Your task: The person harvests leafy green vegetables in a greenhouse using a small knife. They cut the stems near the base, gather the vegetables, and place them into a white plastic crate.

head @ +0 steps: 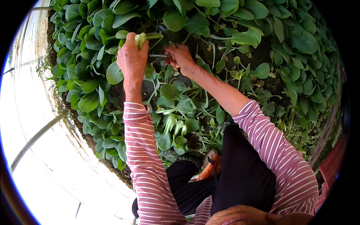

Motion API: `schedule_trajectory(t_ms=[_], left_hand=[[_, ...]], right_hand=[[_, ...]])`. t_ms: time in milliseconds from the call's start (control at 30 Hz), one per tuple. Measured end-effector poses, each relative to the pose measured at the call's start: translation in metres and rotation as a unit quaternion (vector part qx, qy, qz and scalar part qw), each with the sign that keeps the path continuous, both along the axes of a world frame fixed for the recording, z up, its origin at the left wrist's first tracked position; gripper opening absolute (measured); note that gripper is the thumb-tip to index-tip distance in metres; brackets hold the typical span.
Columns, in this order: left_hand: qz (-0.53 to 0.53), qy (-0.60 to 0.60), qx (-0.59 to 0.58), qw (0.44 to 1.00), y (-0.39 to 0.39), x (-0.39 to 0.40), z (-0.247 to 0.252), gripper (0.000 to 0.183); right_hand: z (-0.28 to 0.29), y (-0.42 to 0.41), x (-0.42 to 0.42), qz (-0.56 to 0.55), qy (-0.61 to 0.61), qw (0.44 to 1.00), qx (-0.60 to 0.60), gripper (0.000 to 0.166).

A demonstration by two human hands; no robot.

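My left hand [132, 53] is closed around a leafy green plant [140, 39], perhaps bok choy, whose pale stem base points up between thumb and fingers. To its right, my right hand [177, 57] has curled fingers around what looks like the handle of a small tool; a dark, blurred part [162, 29] shows just above it. Two cut heads of the greens [170, 123] lie nearer my knees, pale bases up. Loose leaves and stalks [180, 98] are scattered over the soil between my forearms.
Dense standing greens [87, 56] fill the left, with more at the top and right [303, 53]. A bright plastic sheet [56, 168] with a curved pole [36, 140] borders the bed on the left. My dark-trousered knee [239, 163] is close to the bed, beside an orange patterned object [209, 167].
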State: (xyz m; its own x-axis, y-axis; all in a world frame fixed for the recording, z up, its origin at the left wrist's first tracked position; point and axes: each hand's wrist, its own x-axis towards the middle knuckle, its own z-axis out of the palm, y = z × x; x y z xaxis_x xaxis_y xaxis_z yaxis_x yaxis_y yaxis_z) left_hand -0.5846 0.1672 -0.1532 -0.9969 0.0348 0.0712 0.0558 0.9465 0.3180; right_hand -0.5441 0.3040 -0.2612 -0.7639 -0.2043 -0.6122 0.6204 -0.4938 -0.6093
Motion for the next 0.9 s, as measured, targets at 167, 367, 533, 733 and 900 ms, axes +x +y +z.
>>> schedule_trajectory(t_ms=[167, 367, 533, 733, 900], left_hand=[[0.044, 0.038, 0.178, 0.982, 0.003, 0.055, -0.01, 0.027], [0.061, 0.025, 0.251, 0.966, 0.014, 0.102, -0.014, 0.025], [0.091, 0.004, 0.286, 0.954, 0.0, 0.109, -0.015, 0.024], [0.048, -0.012, 0.284, 0.958, -0.004, 0.093, -0.02, 0.031], [0.072, 0.018, 0.294, 0.953, 0.005, 0.12, 0.0, 0.046]], right_hand=[[0.02, 0.008, 0.013, -0.097, 0.025, 0.987, -0.125, 0.031], [0.021, 0.024, 0.025, -0.077, 0.002, 0.994, -0.072, 0.027], [0.022, 0.012, 0.021, -0.007, -0.009, 0.998, -0.063, 0.03], [0.006, -0.002, -0.01, -0.097, -0.051, 0.99, -0.087, 0.019], [0.034, 0.035, 0.015, -0.204, 0.093, 0.974, 0.017, 0.018]])
